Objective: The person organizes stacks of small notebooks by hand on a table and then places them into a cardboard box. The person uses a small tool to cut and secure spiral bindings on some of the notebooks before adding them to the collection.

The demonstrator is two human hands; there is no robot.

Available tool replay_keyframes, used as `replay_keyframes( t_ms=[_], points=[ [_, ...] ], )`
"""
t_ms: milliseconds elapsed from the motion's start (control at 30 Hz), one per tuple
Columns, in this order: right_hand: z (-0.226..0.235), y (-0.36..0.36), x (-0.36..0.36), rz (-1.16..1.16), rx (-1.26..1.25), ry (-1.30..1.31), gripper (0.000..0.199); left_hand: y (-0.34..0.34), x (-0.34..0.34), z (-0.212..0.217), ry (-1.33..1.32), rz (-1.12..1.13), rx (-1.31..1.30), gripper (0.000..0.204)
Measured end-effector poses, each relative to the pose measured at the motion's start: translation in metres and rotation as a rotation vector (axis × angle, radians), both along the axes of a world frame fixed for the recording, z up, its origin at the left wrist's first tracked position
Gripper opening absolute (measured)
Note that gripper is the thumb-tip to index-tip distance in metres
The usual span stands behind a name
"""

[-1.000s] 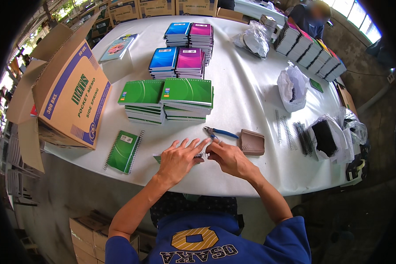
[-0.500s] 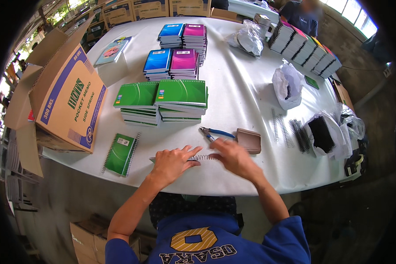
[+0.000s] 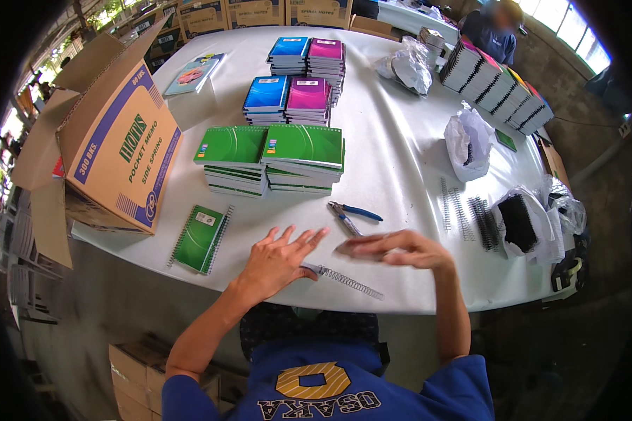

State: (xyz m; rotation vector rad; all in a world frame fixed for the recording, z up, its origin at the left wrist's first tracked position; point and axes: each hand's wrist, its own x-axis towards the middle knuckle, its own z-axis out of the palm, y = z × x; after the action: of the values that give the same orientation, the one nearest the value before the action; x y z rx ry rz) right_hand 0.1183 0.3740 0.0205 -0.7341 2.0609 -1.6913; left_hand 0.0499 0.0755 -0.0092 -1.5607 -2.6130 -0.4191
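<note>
My left hand [image 3: 277,265] lies with its fingers spread over a small pad of paper that it mostly hides. At its thumb, a thin metal spiral coil [image 3: 351,282] runs out from the pad's edge, its free end trailing right across the table. My right hand [image 3: 407,250], smeared by motion, is raised right of the coil and grips a brown curved piece [image 3: 348,247], partly hidden by the fingers. Just beyond it lie pliers with blue handles [image 3: 358,211]. Left of my left hand, a green spiral notebook [image 3: 202,238] rests on the table.
Stacks of green notebooks [image 3: 305,147], with blue [image 3: 267,92] and purple ones [image 3: 309,95] behind, stand ahead. A large open carton [image 3: 119,154] occupies the left. Loose coils [image 3: 456,210] and bags of coils [image 3: 519,224] lie right. Another person [image 3: 491,35] is at far right.
My right hand has left the coil and picked up the brown curved piece from the table. The coil's free end now lies angled toward me. My left hand's fingers have spread.
</note>
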Motion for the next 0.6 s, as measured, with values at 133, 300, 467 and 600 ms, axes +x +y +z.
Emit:
replay_keyframes(
  t_ms=[133, 300, 467, 600],
  points=[
    [-0.013, -0.024, -0.018, 0.014, 0.133, -0.052, 0.04, -0.013, -0.009, -0.009, 0.052, 0.073, -0.031, 0.082],
    [-0.019, -0.027, -0.027, 0.034, -0.017, -0.058, 0.041, -0.011, -0.016, -0.008, 0.018, 0.1, -0.002, 0.078],
    [-0.018, -0.03, -0.032, 0.057, -0.1, -0.08, 0.045, -0.015, -0.02, -0.012, 0.045, 0.143, -0.027, 0.076],
    [-0.043, -0.023, -0.036, 0.049, -0.341, -0.124, 0.045, -0.014, -0.021, -0.005, 0.044, 0.143, 0.017, 0.074]
  ],
)
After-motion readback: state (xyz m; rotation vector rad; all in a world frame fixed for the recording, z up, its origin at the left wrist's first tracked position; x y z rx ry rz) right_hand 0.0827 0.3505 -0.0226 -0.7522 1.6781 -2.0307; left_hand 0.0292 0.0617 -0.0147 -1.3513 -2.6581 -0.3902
